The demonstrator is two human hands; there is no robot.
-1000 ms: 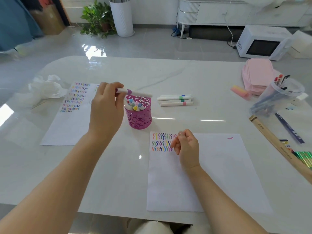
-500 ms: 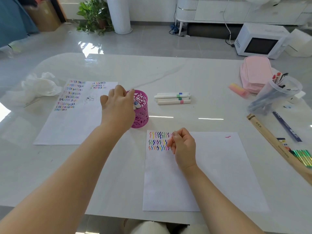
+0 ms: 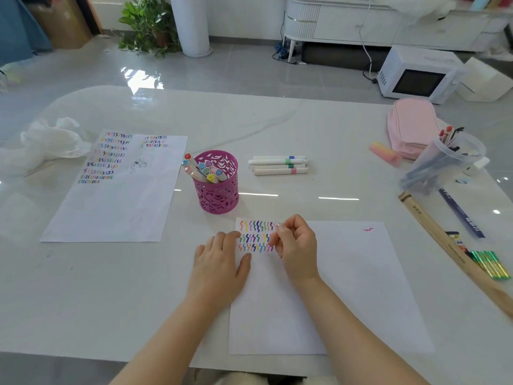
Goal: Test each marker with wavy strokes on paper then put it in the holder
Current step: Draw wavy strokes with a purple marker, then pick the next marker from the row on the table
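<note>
A magenta cut-out holder (image 3: 219, 195) stands mid-table with several capped markers (image 3: 205, 169) leaning in it. Three white markers (image 3: 279, 164) lie side by side to its right. A white paper (image 3: 347, 287) in front of me carries rows of coloured wavy strokes (image 3: 255, 236) at its top left corner. My left hand (image 3: 219, 262) rests flat on that paper's left edge, fingers straight, holding nothing. My right hand (image 3: 295, 245) sits on the paper just right of the strokes, fingers curled in, and no marker shows in it.
A second sheet (image 3: 116, 207) with strokes and a small sketch lies left. Crumpled white plastic (image 3: 50, 140) sits far left. At right are a pink pouch (image 3: 410, 123), a pink eraser (image 3: 384, 154), a clear cup of pens (image 3: 444, 162), a long wooden box (image 3: 444, 240) and green pens (image 3: 490, 263).
My left hand dropped the purple marker into the holder, then came back and settled flat on the paper's left edge. My right hand stayed curled beside the strokes.
</note>
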